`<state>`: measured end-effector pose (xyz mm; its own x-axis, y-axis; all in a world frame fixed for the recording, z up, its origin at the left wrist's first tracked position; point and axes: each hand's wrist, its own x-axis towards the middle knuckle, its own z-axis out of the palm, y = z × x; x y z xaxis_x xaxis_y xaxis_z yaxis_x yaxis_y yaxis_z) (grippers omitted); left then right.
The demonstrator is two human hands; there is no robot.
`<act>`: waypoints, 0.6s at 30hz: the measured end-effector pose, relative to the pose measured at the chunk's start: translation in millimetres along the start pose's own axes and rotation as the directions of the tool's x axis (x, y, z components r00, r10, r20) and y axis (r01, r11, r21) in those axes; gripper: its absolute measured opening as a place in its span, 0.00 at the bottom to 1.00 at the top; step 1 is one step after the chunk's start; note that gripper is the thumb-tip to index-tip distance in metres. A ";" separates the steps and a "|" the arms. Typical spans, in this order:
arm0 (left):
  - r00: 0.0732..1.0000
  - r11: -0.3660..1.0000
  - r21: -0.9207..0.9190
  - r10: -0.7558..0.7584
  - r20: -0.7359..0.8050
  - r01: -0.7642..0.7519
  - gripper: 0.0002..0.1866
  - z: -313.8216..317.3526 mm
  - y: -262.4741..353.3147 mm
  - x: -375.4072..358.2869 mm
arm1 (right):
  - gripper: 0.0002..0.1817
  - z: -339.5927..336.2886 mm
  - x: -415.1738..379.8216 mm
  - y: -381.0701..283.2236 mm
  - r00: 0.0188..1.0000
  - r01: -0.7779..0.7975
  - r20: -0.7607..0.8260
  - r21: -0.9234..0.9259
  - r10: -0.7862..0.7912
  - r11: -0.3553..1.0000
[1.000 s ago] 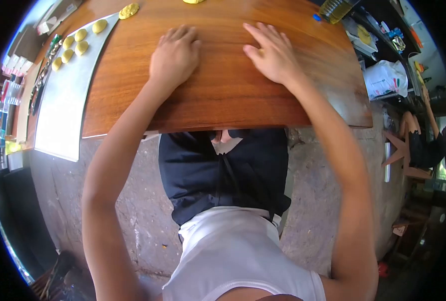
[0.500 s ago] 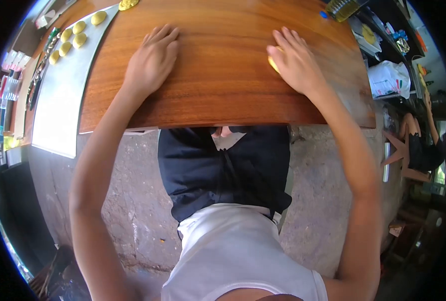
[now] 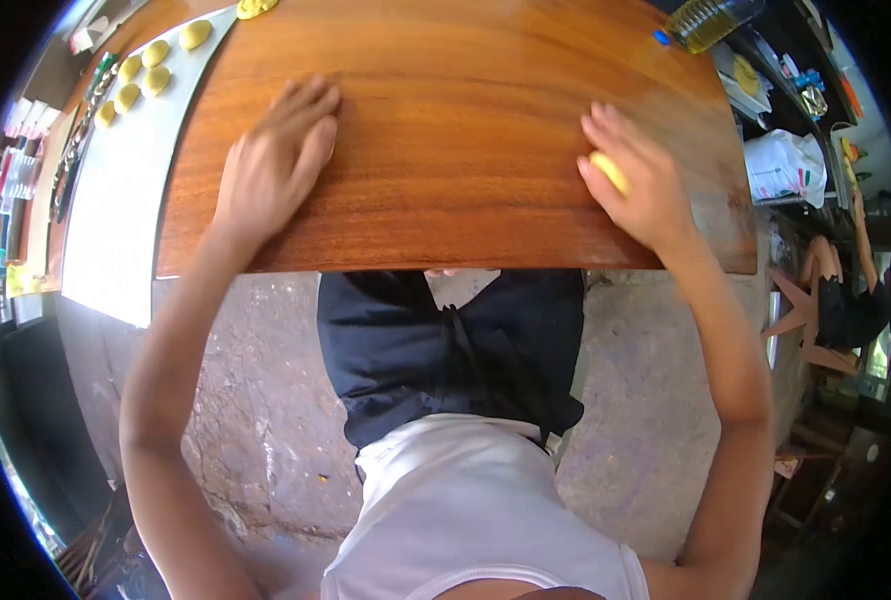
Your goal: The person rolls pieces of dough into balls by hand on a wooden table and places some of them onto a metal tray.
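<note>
On the right of the wooden table point(image 3: 445, 130), my right hand point(image 3: 645, 185) is cupped around a piece of yellow dough point(image 3: 610, 173), which shows between thumb and fingers. My left hand point(image 3: 277, 165) curves palm down over the tabletop on the left, thumb close to the fingers. Its palm hides whatever lies beneath, and both hands are slightly blurred. Several yellow dough balls point(image 3: 155, 82) sit on a pale metal tray point(image 3: 115, 220) left of my left hand. A larger lump of yellow dough point(image 3: 255, 8) lies at the far edge of view, near the tray's corner.
A bottle of yellow oil with a blue cap point(image 3: 703, 25) lies at the table's far right. Beyond the right edge are a white plastic bag point(image 3: 785, 165) and cluttered shelves. Another person point(image 3: 850, 300) is at the far right. Plastic containers point(image 3: 15, 175) stand far left.
Both hands have moved nearer to me and farther apart, the left to the left, the right to the right with the dough. More of the dough shows. The view has shifted slightly.
</note>
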<state>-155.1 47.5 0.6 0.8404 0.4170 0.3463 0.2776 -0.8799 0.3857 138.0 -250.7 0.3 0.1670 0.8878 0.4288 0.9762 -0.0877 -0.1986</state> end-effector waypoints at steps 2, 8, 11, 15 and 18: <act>0.977 0.958 0.260 0.159 -0.140 -0.119 0.24 35.8 -11.5 44.9 | 0.24 34.0 43.4 8.0 0.992 -0.068 -0.112 -0.170 0.050 0.983; 0.986 0.985 0.039 0.166 0.000 -0.165 0.23 62.1 61.2 72.9 | 0.25 77.7 98.8 -62.2 0.996 0.011 -0.083 -0.056 -0.015 0.998; 0.962 0.961 -0.035 0.274 0.000 -0.274 0.19 28.5 72.3 -4.1 | 0.19 31.7 29.8 -70.2 0.983 0.185 -0.050 0.164 -0.179 0.969; 0.989 0.989 0.035 0.145 0.003 -0.145 0.19 0.4 34.3 -29.2 | 0.19 -12.4 -11.6 -29.2 0.992 0.017 0.116 0.260 -0.049 0.965; 0.981 0.990 0.101 0.116 -0.159 -0.100 0.20 19.8 13.5 26.6 | 0.21 17.8 27.0 6.7 0.992 0.044 -0.118 -0.031 -0.048 0.999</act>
<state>-119.7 42.1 -1.9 0.7823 0.3432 0.5198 0.2374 -0.9358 0.2607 146.5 -219.3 -5.1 0.1357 0.8313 0.5391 0.9864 -0.0621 -0.1524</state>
